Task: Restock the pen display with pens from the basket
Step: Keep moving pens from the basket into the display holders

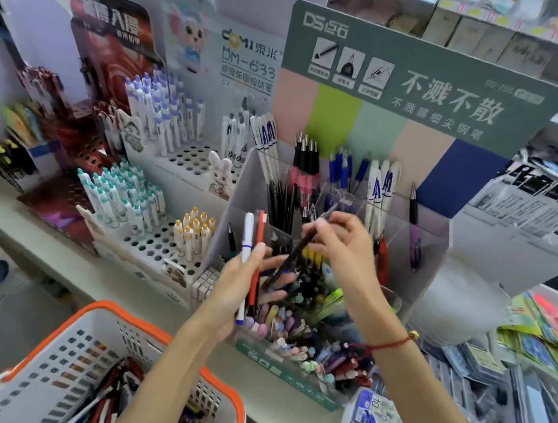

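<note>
— Stationery shelves crowd behind the counter (98, 282); where's the pen display?

— Green-headed pen display (419, 74) stands centre, compartments part filled.

— Hands?

— Left hand (238, 286) grips a white pen (247, 239) and a red pen (257, 260) upright. Right hand (343, 242) pinches a dark pen (295, 254), slanted over the compartments.

— Basket?

— Orange-rimmed basket (50, 342) sits lower left, pens inside.
</note>
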### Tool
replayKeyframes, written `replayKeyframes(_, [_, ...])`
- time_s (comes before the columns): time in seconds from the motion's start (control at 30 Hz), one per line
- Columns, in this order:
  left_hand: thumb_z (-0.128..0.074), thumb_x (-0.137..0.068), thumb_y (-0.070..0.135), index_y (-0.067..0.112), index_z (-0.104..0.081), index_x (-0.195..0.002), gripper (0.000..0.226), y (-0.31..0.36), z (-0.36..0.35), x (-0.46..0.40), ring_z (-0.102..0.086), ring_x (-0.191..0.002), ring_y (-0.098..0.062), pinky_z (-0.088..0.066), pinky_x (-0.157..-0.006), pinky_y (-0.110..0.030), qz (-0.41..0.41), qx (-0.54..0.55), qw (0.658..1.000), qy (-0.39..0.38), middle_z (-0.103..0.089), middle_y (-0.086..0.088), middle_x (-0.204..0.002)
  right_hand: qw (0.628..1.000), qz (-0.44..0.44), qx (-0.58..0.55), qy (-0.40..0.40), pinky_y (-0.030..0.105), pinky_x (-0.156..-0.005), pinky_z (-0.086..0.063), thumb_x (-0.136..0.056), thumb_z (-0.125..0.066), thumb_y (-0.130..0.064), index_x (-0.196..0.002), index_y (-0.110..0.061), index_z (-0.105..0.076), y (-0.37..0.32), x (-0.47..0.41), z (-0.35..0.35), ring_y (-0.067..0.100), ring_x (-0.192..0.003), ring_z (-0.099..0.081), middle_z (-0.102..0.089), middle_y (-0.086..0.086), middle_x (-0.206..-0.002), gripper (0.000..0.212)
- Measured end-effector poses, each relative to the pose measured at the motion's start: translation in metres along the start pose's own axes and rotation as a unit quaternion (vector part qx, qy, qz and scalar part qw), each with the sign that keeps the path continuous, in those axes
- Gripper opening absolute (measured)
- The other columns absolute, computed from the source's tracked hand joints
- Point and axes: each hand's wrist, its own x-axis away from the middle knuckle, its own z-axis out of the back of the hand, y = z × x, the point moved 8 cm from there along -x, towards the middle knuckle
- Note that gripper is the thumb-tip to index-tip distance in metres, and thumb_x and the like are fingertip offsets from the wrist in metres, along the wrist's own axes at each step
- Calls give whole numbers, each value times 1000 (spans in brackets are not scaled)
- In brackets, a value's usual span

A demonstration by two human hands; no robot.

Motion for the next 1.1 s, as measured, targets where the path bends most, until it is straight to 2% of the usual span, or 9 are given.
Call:
replayKeyframes(0.13, [-45, -101, 31, 13, -57, -106, 22, 7, 34, -7, -66, -60, -9, -48, -42, -19, 2, 16, 998, 64, -72, 3, -83, 971, 205, 45, 118, 26, -82, -56, -99, -53, -6, -114, -19, -44, -46, -3, 11, 14, -95, -69, -71, 7, -101, 22])
replayKeyframes(0.27, [-45, -101, 34, 10, -57, -111, 28, 4, 40, -9, -45, -49, -4, -31, -34, -14, 16, 42, 998, 45, -53, 3, -73, 916, 330, 179, 140, 24, -77, -57, -98, -55, -8, -128, -13, -42, -61, -9, -11, 6, -89, -68, -71, 3, -104, 33])
replayKeyframes(0.4, [-42, -102, 34, 9, -57, -114, 32, 0, 37, -8, -36, -46, -3, -27, -35, -14, 23, 69, 997, 16, -47, 5, -64, 869, 360, 326, 91, 31, -66, -60, -95, -63, -14, -124, -15, -48, -45, -21, -39, 16, -80, -72, -73, 8, -103, 33])
replayKeyframes(0.5, [-41, -102, 34, 7, -56, -116, 34, -4, 38, -7, -33, -43, -2, -26, -34, -13, 28, 101, 994, -1, -43, 4, -63, 808, 382, 442, 71, 30, -52, -55, -89, -70, -19, -103, -12, -65, -33, -22, -50, 17, -67, -68, -73, 3, -90, 16])
replayKeyframes(0.67, [-33, -104, 28, 4, -54, -115, 34, -6, 34, -7, -30, -42, -3, -24, -34, -13, 28, 141, 989, -24, -39, 4, -62, 697, 405, 581, 112, 37, -71, -47, -83, -75, -25, -99, -14, -74, -38, -26, -52, 26, -91, -53, -62, 6, -98, 19])
replayKeyframes(0.73, [-33, -104, 27, 5, -55, -115, 33, -5, 29, -7, -29, -44, -4, -23, -35, -14, 27, 123, 992, -28, -40, 4, -63, 721, 371, 577, 100, 35, -72, -48, -87, -71, -30, -111, -11, -69, -42, -25, -50, 24, -90, -54, -59, 7, -103, 30])
replayKeyframes(0.87, [-40, -103, 25, 12, -55, -111, 21, -3, 14, -7, -33, -48, -4, -26, -39, -15, 6, 13, 999, -34, -45, 8, -65, 880, 180, 440, -11, 30, -63, -50, -89, -61, -54, -108, -22, -58, -18, -14, -48, 11, -73, -58, -61, -8, -86, 38])
replayKeyframes(1.0, [-46, -101, 27, 14, -49, -97, 13, -3, -3, -6, -37, -53, -4, -28, -44, -15, -13, -73, 995, -59, -46, 7, -72, 935, 94, 342, -12, 29, -70, -54, -87, -70, -40, -93, -20, -64, 1, -4, -32, 7, -71, -63, -66, -8, -76, 21])
replayKeyframes(1.1, [-45, -102, 28, 18, -57, -102, 16, -8, -15, -4, -42, -54, -4, -30, -43, -16, -9, -87, 993, -75, -51, 8, -71, 976, 12, 216, -5, 24, -61, -51, -89, -70, -28, -94, -17, -64, 12, -2, -13, 8, -65, -68, -71, -1, -79, 14])
